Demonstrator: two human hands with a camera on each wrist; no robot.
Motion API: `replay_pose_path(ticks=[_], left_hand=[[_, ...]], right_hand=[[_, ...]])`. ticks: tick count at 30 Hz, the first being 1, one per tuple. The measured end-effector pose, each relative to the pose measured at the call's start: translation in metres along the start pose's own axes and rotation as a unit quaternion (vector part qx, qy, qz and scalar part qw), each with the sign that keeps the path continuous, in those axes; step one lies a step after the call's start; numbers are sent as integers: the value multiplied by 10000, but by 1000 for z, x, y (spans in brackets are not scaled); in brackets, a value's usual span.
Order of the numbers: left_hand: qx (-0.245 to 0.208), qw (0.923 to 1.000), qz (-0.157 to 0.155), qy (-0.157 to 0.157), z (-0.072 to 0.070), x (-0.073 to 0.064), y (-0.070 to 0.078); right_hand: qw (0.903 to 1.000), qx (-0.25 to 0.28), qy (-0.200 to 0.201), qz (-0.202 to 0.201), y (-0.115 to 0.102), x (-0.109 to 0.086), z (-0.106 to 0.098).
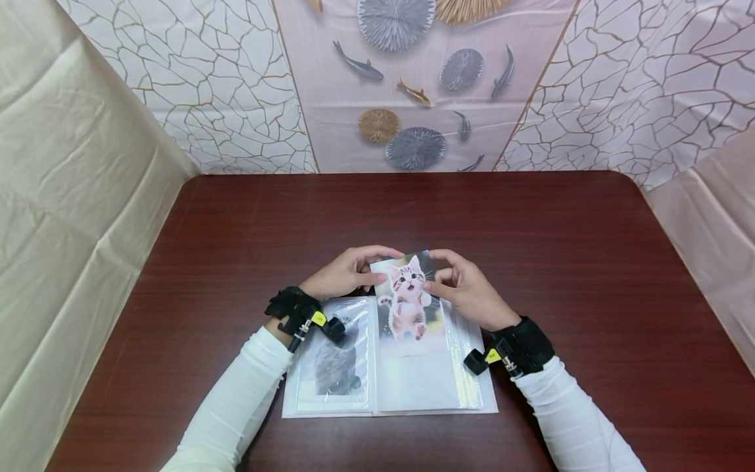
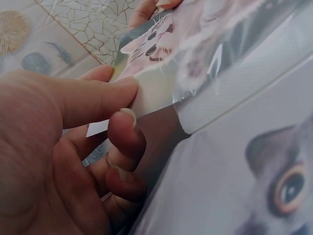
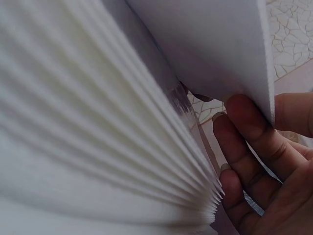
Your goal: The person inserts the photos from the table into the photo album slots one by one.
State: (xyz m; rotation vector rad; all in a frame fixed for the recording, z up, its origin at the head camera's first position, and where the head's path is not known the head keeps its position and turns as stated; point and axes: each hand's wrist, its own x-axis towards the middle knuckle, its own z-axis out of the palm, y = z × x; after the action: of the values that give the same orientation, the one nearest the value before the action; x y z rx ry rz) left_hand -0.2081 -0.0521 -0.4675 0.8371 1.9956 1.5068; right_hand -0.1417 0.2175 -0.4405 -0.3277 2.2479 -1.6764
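Observation:
A kitten photo [image 1: 407, 298] sits with its lower part in the clear sleeve of an open photo album's [image 1: 417, 387] right page; its top sticks out past the page. My left hand [image 1: 348, 272] pinches the photo's upper left corner, thumb on the picture side, as the left wrist view shows with the photo [image 2: 146, 73] and the hand [image 2: 73, 127]. On the opposite edge, near the top, my right hand [image 1: 468, 288] pinches it between thumb and fingers. In the right wrist view the photo's white back [image 3: 215, 44] rises above the right hand [image 3: 274, 161].
The album's left page holds a grey cat picture [image 1: 339, 360] under shiny plastic. Fanned album pages [image 3: 122, 132] fill much of the right wrist view. The album lies on a dark red-brown table [image 1: 236, 242], with a patterned cloth [image 1: 224, 85] hanging behind its far edge.

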Motion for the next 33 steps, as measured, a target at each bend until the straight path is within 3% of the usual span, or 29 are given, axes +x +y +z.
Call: replay_pose_path(ticks=[33], left_hand=[[29,9997,-167,-193,2,0,4]], right_hand=[[9993,302,-192,-48,1,-1,-2]])
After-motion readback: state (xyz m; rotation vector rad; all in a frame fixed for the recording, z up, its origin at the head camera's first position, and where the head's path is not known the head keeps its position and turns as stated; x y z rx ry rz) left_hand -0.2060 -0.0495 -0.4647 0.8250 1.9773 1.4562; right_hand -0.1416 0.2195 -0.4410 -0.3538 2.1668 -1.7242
